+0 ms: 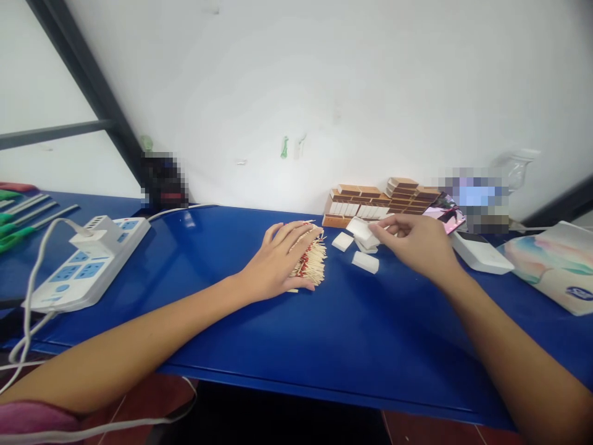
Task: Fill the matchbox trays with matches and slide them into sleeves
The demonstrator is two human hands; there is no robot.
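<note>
My left hand point(280, 259) lies flat with fingers stretched over a pile of matchsticks point(312, 264) on the blue table point(324, 334). My right hand point(414, 244) pinches a small white matchbox tray point(364, 232) a little above the table. Two more white trays point(343, 241) point(365, 262) lie loose just beside it. Behind them, against the wall, stands a stack of brown matchboxes point(382, 201).
A white power strip point(88, 262) with a plugged-in charger and cables sits at the left. Green-handled tools point(23, 216) lie at the far left. A white device point(482, 254) and a tissue pack point(553, 266) are at the right. The table's front edge is near me.
</note>
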